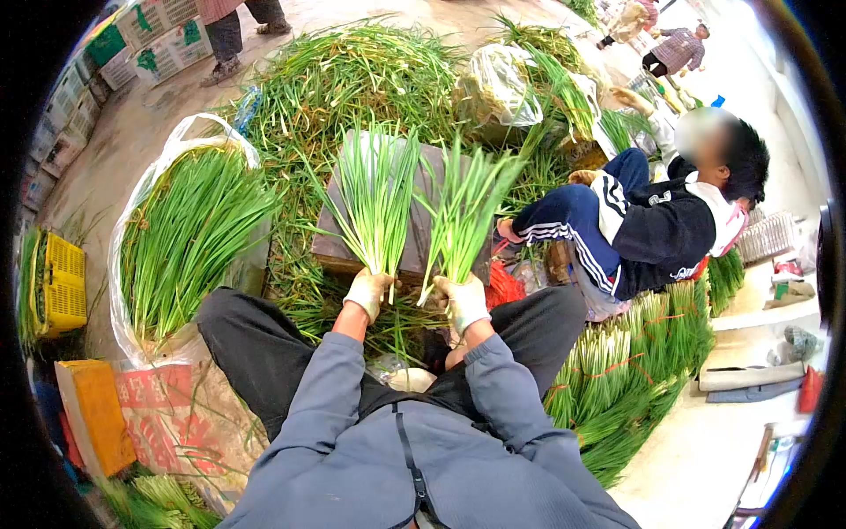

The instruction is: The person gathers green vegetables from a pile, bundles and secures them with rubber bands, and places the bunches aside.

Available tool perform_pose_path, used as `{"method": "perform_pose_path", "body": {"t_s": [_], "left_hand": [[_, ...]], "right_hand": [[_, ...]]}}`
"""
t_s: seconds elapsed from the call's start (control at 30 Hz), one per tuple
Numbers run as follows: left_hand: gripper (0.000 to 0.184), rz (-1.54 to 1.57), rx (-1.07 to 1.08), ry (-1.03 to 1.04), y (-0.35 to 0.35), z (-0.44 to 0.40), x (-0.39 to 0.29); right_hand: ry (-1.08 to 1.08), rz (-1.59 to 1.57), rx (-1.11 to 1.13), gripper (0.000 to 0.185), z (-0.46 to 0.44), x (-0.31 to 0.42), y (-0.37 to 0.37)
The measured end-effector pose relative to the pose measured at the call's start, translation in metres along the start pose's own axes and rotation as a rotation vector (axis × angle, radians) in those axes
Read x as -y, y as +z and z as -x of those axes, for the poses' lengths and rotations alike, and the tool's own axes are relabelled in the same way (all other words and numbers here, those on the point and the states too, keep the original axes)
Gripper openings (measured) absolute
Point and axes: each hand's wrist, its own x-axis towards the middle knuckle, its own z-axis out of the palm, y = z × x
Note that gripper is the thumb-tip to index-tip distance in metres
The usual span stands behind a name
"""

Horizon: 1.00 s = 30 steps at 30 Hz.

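My left hand [368, 294], in a pale work glove, is closed round the pale stem ends of a bunch of garlic chives [379, 198]; the green leaves fan out away from me. Gloved the same way, my right hand [464, 302] grips a second, looser bunch of chives [467, 212], with a few stalks hanging apart from it. Both bunches are held above a low brown board or box [423, 251] between my knees. Loose chive leaves lie under and around my hands.
A large heap of chives [352, 84] lies beyond the board. On the left are a plastic bag full of chives [189, 234] and a yellow crate [63, 286]. Tied bundles [634, 353] are stacked at right, beside a seated person [652, 225]. White crates [159, 44] stand far left.
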Motion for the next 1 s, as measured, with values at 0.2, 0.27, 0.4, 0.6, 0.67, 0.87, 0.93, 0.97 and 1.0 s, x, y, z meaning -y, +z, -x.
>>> {"method": "perform_pose_path", "body": {"t_s": [0.2, 0.27, 0.4, 0.6, 0.67, 0.87, 0.93, 0.97, 1.0], "left_hand": [[0.026, 0.114, 0.277, -0.063, 0.020, 0.018, -0.002], [0.021, 0.065, 0.189, -0.058, 0.017, 0.019, -0.003], [0.022, 0.147, -0.037, -0.044, 0.006, 0.008, 0.003], [0.023, 0.052, -0.045, -0.015, -0.002, 0.004, 0.001], [0.024, 0.075, -0.043, -0.009, 0.002, 0.010, -0.009], [0.020, -0.052, -0.021, 0.074, 0.005, 0.017, -0.020], [0.015, -0.255, -0.037, 0.117, 0.009, 0.017, -0.022], [0.022, -0.382, -0.064, 0.088, 0.013, 0.020, -0.024], [0.028, -0.485, -0.078, 0.203, 0.020, 0.027, -0.024]], "right_hand": [[0.068, 0.058, 0.106, 0.016, -0.006, -0.021, 0.029], [0.034, 0.049, 0.129, 0.016, -0.008, -0.025, 0.033], [-0.036, 0.118, 0.062, 0.014, 0.004, -0.012, 0.023], [-0.137, 0.057, 0.011, 0.014, 0.022, 0.036, -0.010], [-0.238, 0.207, 0.053, 0.014, 0.016, 0.030, -0.027], [-0.176, 0.333, 0.012, 0.020, 0.014, 0.046, -0.014], [-0.072, 0.365, 0.077, 0.026, 0.013, 0.057, 0.012], [-0.060, 0.357, 0.067, 0.030, -0.002, 0.039, 0.026], [-0.077, 0.389, 0.103, 0.032, -0.016, 0.029, 0.039]]}}
